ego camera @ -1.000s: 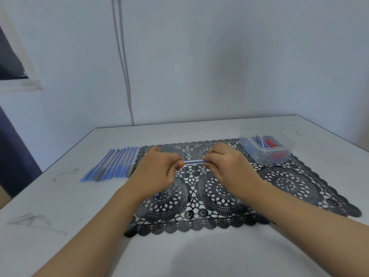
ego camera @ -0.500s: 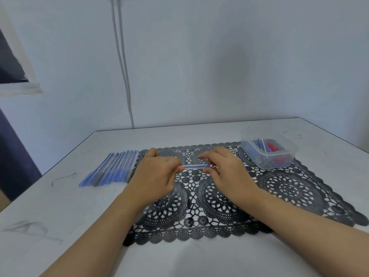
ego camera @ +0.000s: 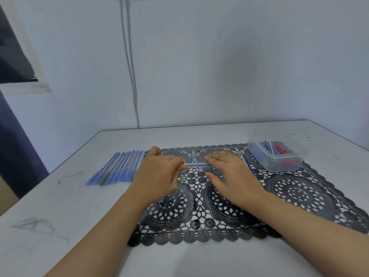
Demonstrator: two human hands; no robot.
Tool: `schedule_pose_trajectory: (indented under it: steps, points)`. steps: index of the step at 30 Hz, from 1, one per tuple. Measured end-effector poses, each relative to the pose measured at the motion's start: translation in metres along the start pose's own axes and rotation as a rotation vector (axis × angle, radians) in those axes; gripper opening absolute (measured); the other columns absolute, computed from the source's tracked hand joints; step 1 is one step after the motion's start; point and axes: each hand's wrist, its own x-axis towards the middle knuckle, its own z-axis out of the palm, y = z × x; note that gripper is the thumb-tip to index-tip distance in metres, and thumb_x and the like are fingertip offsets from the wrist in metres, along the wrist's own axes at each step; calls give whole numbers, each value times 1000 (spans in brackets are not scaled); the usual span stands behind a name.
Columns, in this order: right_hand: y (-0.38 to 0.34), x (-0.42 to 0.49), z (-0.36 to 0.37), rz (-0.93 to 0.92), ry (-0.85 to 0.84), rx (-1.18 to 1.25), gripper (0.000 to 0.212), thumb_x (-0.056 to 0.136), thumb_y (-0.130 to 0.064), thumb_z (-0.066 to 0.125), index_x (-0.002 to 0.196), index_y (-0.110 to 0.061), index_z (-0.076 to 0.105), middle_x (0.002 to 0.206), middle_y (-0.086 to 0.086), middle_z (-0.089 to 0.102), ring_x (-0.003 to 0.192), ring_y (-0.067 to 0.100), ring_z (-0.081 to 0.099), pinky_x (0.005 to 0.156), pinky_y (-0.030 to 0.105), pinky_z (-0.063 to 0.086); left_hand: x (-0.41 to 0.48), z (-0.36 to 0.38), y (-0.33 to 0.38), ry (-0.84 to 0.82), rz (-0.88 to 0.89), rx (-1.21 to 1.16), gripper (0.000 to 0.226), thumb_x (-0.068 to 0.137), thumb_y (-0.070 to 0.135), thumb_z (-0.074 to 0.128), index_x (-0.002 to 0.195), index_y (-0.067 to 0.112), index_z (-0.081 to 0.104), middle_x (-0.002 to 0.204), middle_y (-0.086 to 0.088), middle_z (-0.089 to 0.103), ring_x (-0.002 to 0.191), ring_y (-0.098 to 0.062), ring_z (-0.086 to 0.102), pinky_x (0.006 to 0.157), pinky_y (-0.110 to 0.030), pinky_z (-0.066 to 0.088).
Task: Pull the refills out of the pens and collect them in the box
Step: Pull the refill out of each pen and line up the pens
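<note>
Both hands hold one clear blue pen (ego camera: 196, 165) level above the black lace mat (ego camera: 299, 188). My left hand (ego camera: 159, 174) pinches its left end. My right hand (ego camera: 227, 172) grips the right part, and a thin blue refill (ego camera: 249, 165) sticks out past its far side. A row of several blue pens (ego camera: 119, 167) lies on the table to the left. The clear plastic box (ego camera: 276, 152) stands at the mat's far right corner with refills and red and blue parts inside.
The white table (ego camera: 60, 216) meets the wall at the back, where a white cable (ego camera: 129, 66) runs down. The table's left edge drops off beside a dark area. Pencil marks show on the table at the left.
My hands have drawn apart along the pen, so more of the barrel shows between them. The view has shifted slightly downward.
</note>
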Motion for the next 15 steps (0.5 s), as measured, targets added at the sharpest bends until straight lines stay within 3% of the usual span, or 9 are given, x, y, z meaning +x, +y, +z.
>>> schedule_pose_trajectory:
  steps: [6, 15]
  points:
    - [1, -1, 4, -51, 121, -32, 35, 83, -27, 53, 111, -12, 67, 105, 2, 70, 103, 17, 63, 95, 35, 37, -1, 3, 0, -5, -29, 12, 37, 90, 36, 33, 70, 23, 62, 50, 12, 53, 42, -6, 28, 71, -27, 29]
    - [0, -1, -2, -92, 214, 25, 22, 82, -27, 60, 97, -20, 73, 88, -6, 73, 79, 8, 66, 85, 32, 43, -2, 2, -3, 8, -46, -29, 34, 89, 35, 35, 70, 24, 61, 51, 12, 54, 42, -6, 29, 70, -27, 28]
